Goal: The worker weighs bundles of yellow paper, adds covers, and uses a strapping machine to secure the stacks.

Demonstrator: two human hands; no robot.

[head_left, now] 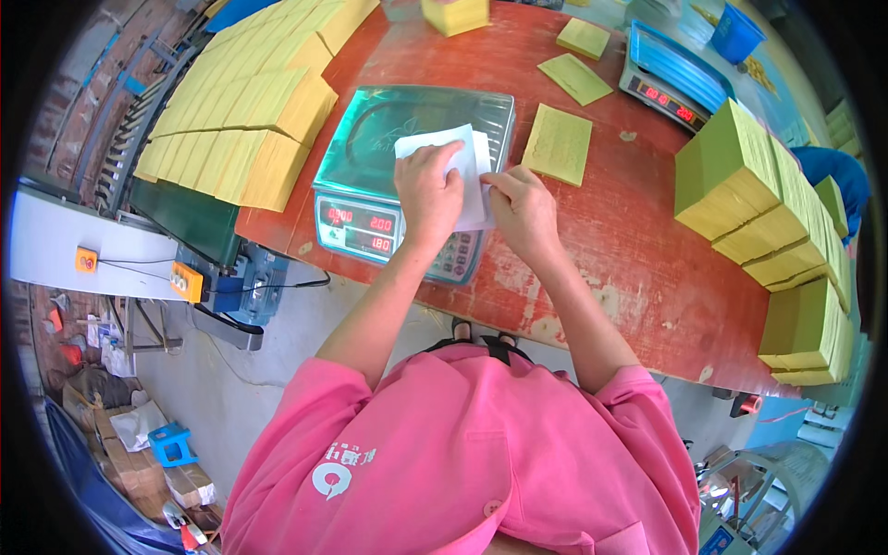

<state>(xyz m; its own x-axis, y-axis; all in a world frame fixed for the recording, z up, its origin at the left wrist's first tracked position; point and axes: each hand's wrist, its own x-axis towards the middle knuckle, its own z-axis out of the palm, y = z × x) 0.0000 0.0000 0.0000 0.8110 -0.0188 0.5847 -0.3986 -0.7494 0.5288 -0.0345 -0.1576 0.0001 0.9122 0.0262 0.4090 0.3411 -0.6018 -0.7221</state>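
Note:
White paper sheets [474, 199], seemingly a thin stack, are held over the right part of a digital scale [407, 106] with a metal pan and red lit digits. My left hand [428, 194] grips the paper from its left side, thumb lying along the top face. At the right edge of the paper, my right hand [524, 208] is closed, thumb and index finger pinching that edge. Part of the scale's keypad is covered by the paper and my hand. A yellow paper pad [558, 145] lies on the red table right of the scale.
Rows of stacked yellow paper bundles [222, 139] fill the left; more yellow stacks [740, 185] line the table's [601, 268] right edge. A second scale [675, 79] with a blue tray and a blue bin [737, 34] stand at the far right. A conveyor [139, 120] adjoins the left.

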